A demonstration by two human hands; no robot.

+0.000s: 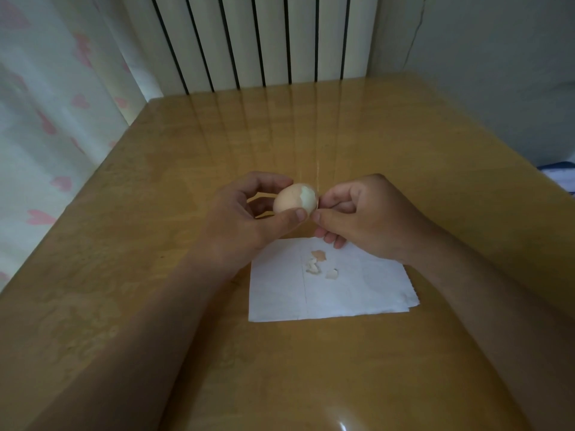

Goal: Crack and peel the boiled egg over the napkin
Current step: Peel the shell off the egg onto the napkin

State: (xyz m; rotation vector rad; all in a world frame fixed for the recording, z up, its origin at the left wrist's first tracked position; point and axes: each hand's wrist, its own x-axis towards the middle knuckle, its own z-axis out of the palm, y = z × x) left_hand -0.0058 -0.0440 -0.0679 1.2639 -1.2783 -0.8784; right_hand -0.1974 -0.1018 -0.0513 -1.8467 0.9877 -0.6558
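your left hand (245, 209) grips the egg (291, 199) lengthwise, thumb under its near side and curled fingers over the far side. your right hand (370, 219) meets it from the right: thumb and index tips pinch at the egg's bared white end, with the other fingers curled below. whether a shell flake sits between those tips cannot be told. the egg is held off the worktop (186, 150), above the far edge of the napkin (357, 293). most of its shell is still on. shell bits (319, 264) lie on the napkin, between your forearms, which angle in from both sides.
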